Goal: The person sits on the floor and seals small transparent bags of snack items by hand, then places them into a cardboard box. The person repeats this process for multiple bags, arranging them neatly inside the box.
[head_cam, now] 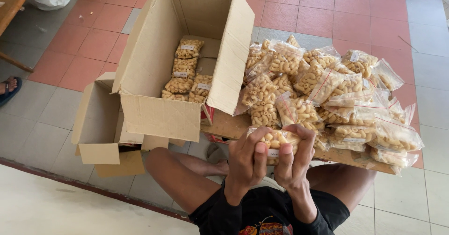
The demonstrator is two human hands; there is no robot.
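Both hands clamped on one clear bag of macaroni snacks (pixel 276 140): left hand (pixel 247 162) and right hand (pixel 293 159) pressed together around it, near the body, just before the board's (pixel 229 125) edge. Probably mid-handling of a single bag. Heap of bags (pixel 327 94) right; open carton (pixel 187 62), partly filled, far left. Next, likely a reach leftward over the carton wall.

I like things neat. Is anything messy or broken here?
Nothing looks broken or spilled. The snack bags lie in a loose heap on the wooden board, some hanging over its edge. Both hands hold one bag. The bags in the cardboard box lie tidier.
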